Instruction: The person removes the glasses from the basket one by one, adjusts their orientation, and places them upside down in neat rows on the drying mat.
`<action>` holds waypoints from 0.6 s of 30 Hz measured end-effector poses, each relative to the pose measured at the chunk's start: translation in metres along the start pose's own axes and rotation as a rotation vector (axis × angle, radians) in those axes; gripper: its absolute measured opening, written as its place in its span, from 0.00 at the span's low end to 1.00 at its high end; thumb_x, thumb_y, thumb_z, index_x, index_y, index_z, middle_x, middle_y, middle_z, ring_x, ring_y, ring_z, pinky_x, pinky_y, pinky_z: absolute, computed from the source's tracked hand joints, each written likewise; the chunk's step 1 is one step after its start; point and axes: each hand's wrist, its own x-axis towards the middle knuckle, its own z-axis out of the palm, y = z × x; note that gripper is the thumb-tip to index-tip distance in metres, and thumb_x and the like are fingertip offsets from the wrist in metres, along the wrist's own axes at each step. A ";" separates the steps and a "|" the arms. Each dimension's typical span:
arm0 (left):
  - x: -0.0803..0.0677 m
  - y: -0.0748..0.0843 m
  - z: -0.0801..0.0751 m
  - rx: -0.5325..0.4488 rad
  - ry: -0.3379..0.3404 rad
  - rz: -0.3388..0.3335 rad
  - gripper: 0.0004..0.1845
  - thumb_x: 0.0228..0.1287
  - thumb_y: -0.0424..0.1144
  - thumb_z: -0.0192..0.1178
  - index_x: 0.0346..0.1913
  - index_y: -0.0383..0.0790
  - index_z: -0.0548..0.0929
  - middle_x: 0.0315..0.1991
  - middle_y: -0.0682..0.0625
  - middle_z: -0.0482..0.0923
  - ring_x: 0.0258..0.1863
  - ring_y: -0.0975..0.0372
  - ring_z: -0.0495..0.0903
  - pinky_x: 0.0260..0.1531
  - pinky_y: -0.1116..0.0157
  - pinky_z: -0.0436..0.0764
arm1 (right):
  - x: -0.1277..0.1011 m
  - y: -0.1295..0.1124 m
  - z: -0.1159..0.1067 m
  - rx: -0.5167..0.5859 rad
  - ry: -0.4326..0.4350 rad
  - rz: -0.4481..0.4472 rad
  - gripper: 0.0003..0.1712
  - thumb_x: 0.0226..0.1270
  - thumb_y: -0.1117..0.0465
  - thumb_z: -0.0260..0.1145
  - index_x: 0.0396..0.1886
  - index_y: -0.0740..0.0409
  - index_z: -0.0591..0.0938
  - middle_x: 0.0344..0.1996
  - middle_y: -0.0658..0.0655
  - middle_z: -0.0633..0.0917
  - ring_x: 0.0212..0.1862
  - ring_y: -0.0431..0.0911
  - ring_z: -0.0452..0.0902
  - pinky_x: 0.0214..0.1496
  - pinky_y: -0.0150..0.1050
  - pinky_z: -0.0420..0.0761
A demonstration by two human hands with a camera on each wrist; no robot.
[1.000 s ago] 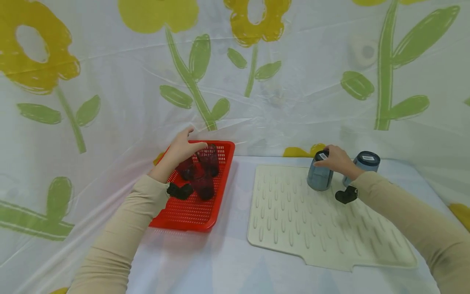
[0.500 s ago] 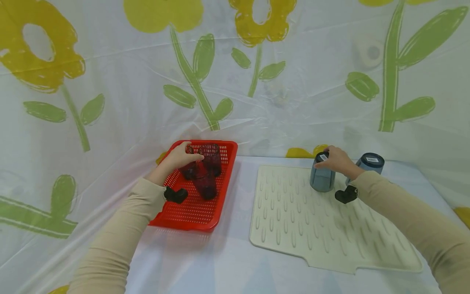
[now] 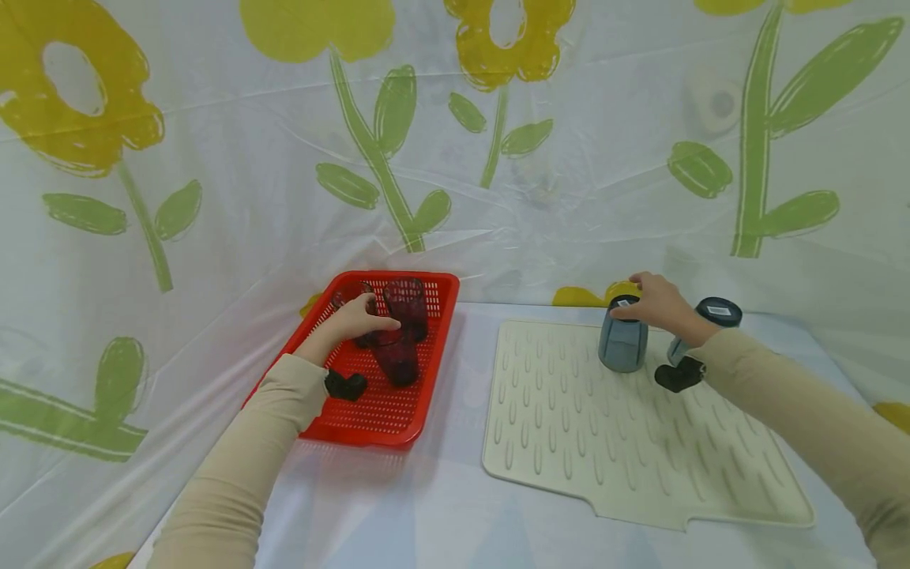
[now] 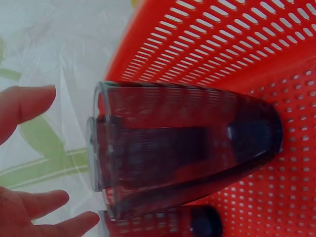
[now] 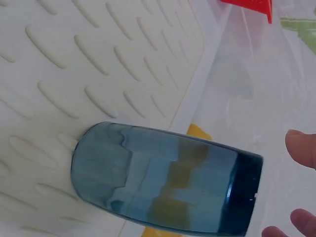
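Hands (image 3: 355, 318) hover over red-basket glasses (image 3: 395, 332) and blue tumbler (image 3: 622, 342).

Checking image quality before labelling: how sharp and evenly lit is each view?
Head view: sharp, soft even light, backdrop bowed by the wide lens. Left wrist view: the dark glass fairly sharp, fingers soft. Right wrist view: blue glass clear, fingertips blurred at the edge.
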 end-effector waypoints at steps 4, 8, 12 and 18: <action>0.002 -0.005 0.005 -0.015 -0.019 0.013 0.48 0.56 0.49 0.60 0.69 0.28 0.47 0.67 0.30 0.53 0.64 0.43 0.57 0.61 0.48 0.61 | -0.004 -0.005 -0.005 0.003 0.007 -0.006 0.44 0.58 0.53 0.64 0.63 0.79 0.56 0.58 0.79 0.61 0.57 0.69 0.58 0.57 0.60 0.65; 0.003 -0.007 0.009 -0.021 -0.029 0.030 0.49 0.55 0.48 0.61 0.69 0.27 0.46 0.67 0.30 0.52 0.65 0.42 0.55 0.61 0.47 0.60 | -0.009 -0.009 -0.008 0.004 0.018 -0.035 0.44 0.59 0.54 0.63 0.63 0.79 0.56 0.58 0.79 0.61 0.58 0.69 0.58 0.57 0.60 0.64; 0.004 -0.009 0.014 -0.031 -0.030 0.037 0.49 0.54 0.47 0.62 0.69 0.27 0.45 0.67 0.30 0.52 0.65 0.42 0.55 0.62 0.48 0.60 | -0.015 -0.013 -0.010 0.018 0.035 -0.064 0.44 0.59 0.54 0.64 0.63 0.79 0.56 0.58 0.79 0.61 0.57 0.69 0.59 0.56 0.60 0.65; 0.003 -0.012 0.020 -0.067 -0.032 0.030 0.50 0.53 0.46 0.64 0.69 0.27 0.45 0.67 0.30 0.52 0.65 0.43 0.55 0.62 0.48 0.59 | -0.026 -0.018 -0.013 0.045 0.061 -0.085 0.44 0.59 0.52 0.64 0.64 0.77 0.57 0.58 0.77 0.62 0.58 0.69 0.59 0.55 0.60 0.66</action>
